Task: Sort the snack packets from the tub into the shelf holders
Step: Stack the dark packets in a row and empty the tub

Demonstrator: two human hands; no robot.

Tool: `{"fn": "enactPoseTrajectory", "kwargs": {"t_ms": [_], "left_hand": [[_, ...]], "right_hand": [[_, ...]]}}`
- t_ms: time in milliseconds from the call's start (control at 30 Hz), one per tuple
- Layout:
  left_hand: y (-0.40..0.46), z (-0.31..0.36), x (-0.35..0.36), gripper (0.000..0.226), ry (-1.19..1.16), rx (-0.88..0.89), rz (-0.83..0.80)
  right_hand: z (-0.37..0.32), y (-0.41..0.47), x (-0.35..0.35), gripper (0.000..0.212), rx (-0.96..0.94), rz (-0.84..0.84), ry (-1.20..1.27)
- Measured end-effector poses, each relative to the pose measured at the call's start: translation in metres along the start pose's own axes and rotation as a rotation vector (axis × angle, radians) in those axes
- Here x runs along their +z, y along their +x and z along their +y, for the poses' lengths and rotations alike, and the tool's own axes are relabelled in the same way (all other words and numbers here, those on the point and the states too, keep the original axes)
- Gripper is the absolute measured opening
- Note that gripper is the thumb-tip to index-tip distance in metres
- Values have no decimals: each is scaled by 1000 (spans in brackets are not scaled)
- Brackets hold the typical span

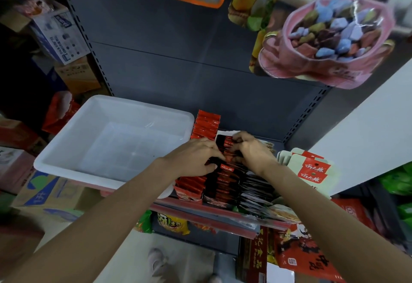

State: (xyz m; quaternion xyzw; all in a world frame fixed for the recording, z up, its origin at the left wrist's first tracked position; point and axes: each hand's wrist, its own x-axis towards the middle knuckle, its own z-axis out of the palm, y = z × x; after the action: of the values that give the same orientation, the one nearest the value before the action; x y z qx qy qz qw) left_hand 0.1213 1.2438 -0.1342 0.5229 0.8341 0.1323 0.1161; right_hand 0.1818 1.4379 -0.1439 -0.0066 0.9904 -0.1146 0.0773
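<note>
A white plastic tub (66, 153) stands on the shelf at the left, and I see no packets inside it. To its right, rows of snack packets stand in shelf holders: a red row (206, 124), a black-and-red row (223, 184) and a dark row (254, 191). My left hand (196, 158) and my right hand (249, 151) meet over the black-and-red row. Fingers of both hands curl round packets near the row's back end. The hands hide the packets under them.
White-and-red hanging packets (312, 171) stand at the right of the shelf. Large snack bags (330, 37) hang overhead at the right and top. Cardboard boxes (58, 35) are stacked at the left. More snacks (174, 224) sit on the shelf below. A white wall (367, 126) bounds the right.
</note>
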Motion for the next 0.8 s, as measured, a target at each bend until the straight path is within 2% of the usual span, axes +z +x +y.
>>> {"fn": "enactPoseTrajectory", "kwargs": {"t_ms": [100, 200, 267, 333, 400, 500, 800], "left_hand": [[1, -1, 2, 33, 0, -4, 54], [6, 2, -1, 31, -35, -27, -60], [9, 0, 0, 31, -34, -47, -121], [10, -5, 4, 33, -22, -80, -146], [11, -9, 8, 34, -14, -104, -157], [13, -9, 8, 35, 0, -107, -162], [11, -8, 6, 31, -44, -72, -135]], "right_hand": [[4, 0, -4, 30, -35, -63, 36], [7, 0, -9, 28, -52, -135, 42], [6, -1, -17, 24, -46, -153, 163], [5, 0, -24, 25, -12, -80, 237], [5, 6, -26, 30, 42, 8, 116], [-3, 9, -17, 31, 87, 13, -58], [-5, 11, 0, 38, 74, 94, -170]]}}
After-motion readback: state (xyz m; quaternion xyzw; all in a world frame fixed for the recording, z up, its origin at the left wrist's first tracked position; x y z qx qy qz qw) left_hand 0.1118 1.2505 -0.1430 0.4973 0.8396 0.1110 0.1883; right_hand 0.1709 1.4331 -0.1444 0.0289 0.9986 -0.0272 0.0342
